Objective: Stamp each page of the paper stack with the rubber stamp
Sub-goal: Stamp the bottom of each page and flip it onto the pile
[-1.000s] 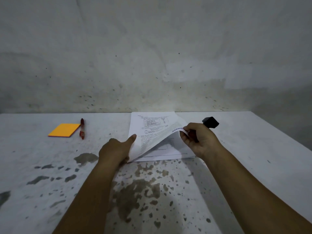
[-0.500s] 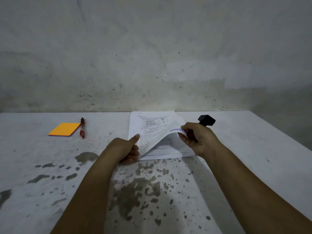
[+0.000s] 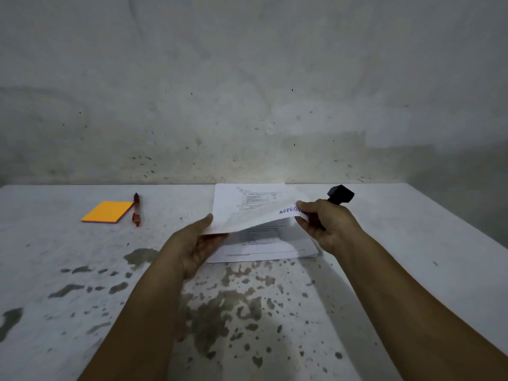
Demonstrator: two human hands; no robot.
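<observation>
Held lifted between both hands above the paper stack (image 3: 264, 250), thin floppy stamped sheet (image 3: 247, 213), left hand (image 3: 192, 243) cupping its near corner, right hand (image 3: 321, 226) pinching the opposite edge while gripping the rubber stamp (image 3: 339, 194); best taken lightly by corners.

The scene is dimly lit, a brighter pool being cast on the stained pale grey surface (image 3: 275, 312), with corners darkened and edges bowed.

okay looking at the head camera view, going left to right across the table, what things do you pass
Orange sticky note pad → red pen → left hand holding the lifted page's edge → lifted stamped page → right hand pinching the page's corner → black rubber stamp gripped in that hand.
</observation>
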